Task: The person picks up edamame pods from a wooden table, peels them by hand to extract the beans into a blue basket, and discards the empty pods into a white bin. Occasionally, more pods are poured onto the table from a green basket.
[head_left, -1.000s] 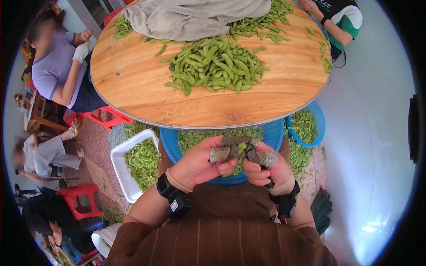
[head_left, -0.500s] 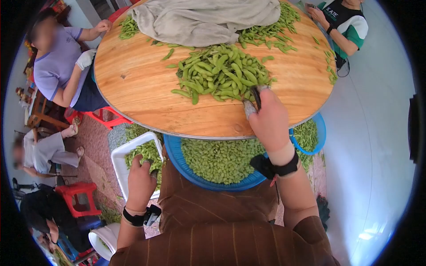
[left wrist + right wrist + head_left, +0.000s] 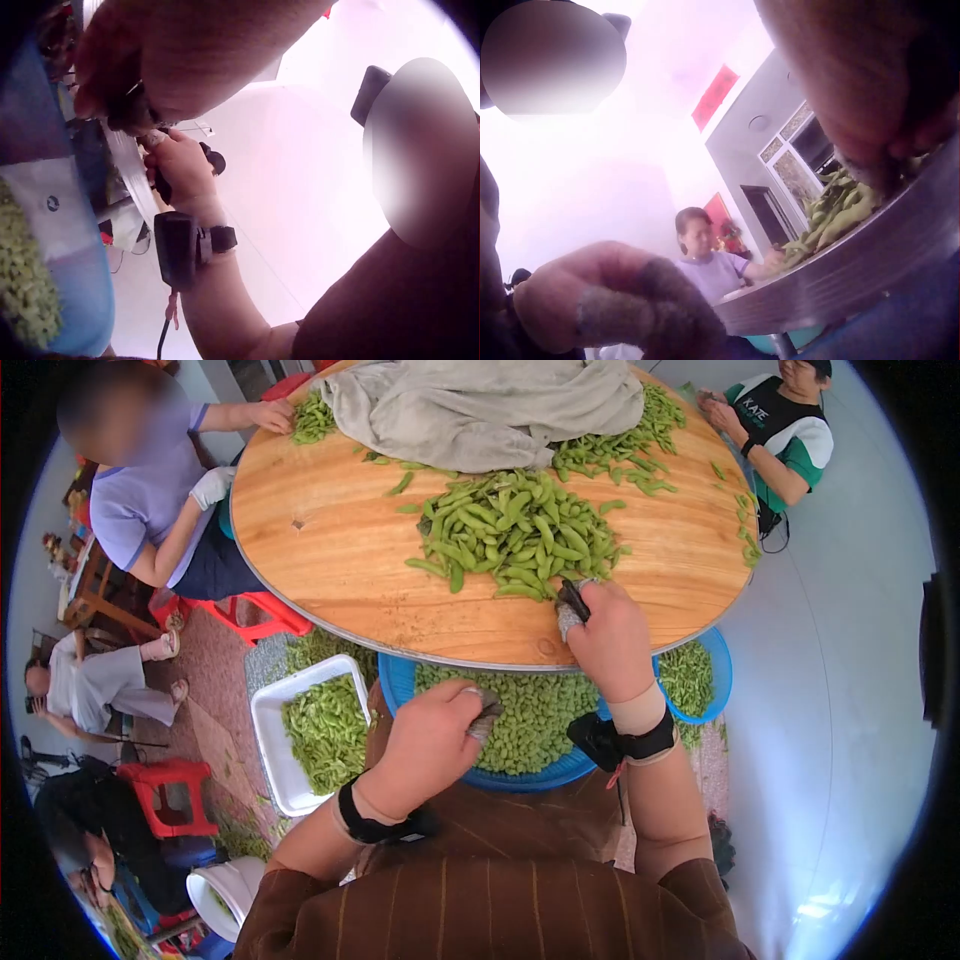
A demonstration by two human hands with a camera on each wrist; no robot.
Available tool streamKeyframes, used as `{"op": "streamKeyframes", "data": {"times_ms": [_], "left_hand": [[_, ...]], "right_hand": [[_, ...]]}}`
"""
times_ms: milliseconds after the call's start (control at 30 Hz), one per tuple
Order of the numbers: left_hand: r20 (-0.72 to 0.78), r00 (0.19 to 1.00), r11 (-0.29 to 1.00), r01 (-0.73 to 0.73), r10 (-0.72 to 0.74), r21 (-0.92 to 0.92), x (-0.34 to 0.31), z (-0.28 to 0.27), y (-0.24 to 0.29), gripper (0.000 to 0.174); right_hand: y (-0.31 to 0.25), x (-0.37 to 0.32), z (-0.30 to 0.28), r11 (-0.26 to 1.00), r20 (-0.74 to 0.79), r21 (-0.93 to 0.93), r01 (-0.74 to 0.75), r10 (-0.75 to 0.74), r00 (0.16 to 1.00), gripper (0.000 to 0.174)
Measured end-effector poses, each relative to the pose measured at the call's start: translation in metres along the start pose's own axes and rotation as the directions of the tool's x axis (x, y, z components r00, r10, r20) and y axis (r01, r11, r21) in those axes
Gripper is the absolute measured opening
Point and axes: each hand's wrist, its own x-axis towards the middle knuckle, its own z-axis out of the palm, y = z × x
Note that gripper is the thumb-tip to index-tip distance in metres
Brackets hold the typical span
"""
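Green pods (image 3: 520,530) lie heaped on the round wooden table (image 3: 350,575). At the heap's near edge is my right hand (image 3: 612,635), its wrapped fingers lowered to the pods and a narrow black thing showing at them; whether it grips a pod is hidden. My left hand (image 3: 430,735) hovers over the left part of the blue basin (image 3: 395,678), which holds shelled green beans (image 3: 540,720). Its grey-wrapped fingers are curled, as the right wrist view shows of the left hand (image 3: 622,300), with nothing visible in them.
A white tray (image 3: 268,730) of green pods or husks stands left of the basin, and a smaller blue basin (image 3: 722,670) on the right. Grey cloth (image 3: 480,410) covers the table's far part. People sit at both sides; red stools (image 3: 170,800) and a white bucket (image 3: 225,895) are at left.
My hands have parted from holding a pod together. The right went up to the heap; the left went to the white tray, then came back right over the blue basin with its fingers curled.
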Motion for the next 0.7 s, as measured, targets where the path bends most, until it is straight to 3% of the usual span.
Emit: {"op": "streamKeyframes", "data": {"times_ms": [100,167,233,367,433,467,533,567,600,667,700], "left_hand": [[-0.004,1.0,1.0,-0.005,0.005,-0.016,0.014,-0.005,0.007,0.019],[-0.005,1.0,0.999,0.019,-0.02,-0.042,0.024,-0.002,0.009,0.021],[-0.175,0.982,0.967,0.029,-0.075,-0.251,0.034,0.006,0.01,0.026],[-0.182,0.983,0.913,-0.046,-0.032,-0.406,0.043,0.021,0.016,0.027],[0.103,0.968,0.608,0.224,-0.227,-0.762,0.041,0.022,0.022,0.024],[0.114,0.969,0.609,0.228,-0.221,-0.76,0.041,0.023,0.022,0.024],[0.185,0.935,0.447,0.311,-0.304,-0.839,0.042,0.023,0.021,0.022],[0.104,0.936,0.579,0.293,-0.337,-0.761,0.04,0.024,0.02,0.019],[0.108,0.936,0.579,0.295,-0.336,-0.76,0.038,0.026,0.017,0.019],[-0.017,0.98,0.763,0.144,-0.198,-0.631,0.034,0.029,0.011,0.019],[-0.01,0.98,0.763,0.149,-0.2,-0.63,0.032,0.029,0.009,0.019]], "right_hand": [[-0.007,-0.004,-0.005,0.995,-0.093,0.094,0.04,-0.031,0.995,0.017],[-0.015,-0.013,-0.011,0.99,-0.078,0.135,0.049,-0.038,0.996,0.017],[-0.026,-0.024,-0.015,0.983,-0.061,0.176,0.055,-0.045,0.997,0.018],[-0.04,-0.052,-0.016,0.956,-0.05,0.283,0.08,-0.069,0.996,0.023],[-0.035,-0.06,-0.017,0.954,-0.069,0.289,0.075,-0.058,0.996,0.023],[-0.031,-0.063,-0.019,0.932,-0.003,0.36,0.048,-0.05,0.999,0.023],[-0.029,-0.07,-0.022,0.903,0.062,0.429,0.007,-0.038,0.997,0.024],[-0.028,-0.075,-0.024,0.802,0.139,0.584,-0.129,0.058,0.989,0.023],[-0.028,-0.077,-0.026,0.659,0.231,0.706,-0.26,0.132,0.964,0.022],[-0.024,-0.079,-0.031,0.703,0.25,0.664,-0.255,0.114,0.962,0.022],[-0.023,-0.079,-0.032,0.745,0.268,0.62,-0.245,0.092,0.959,0.022]]}}
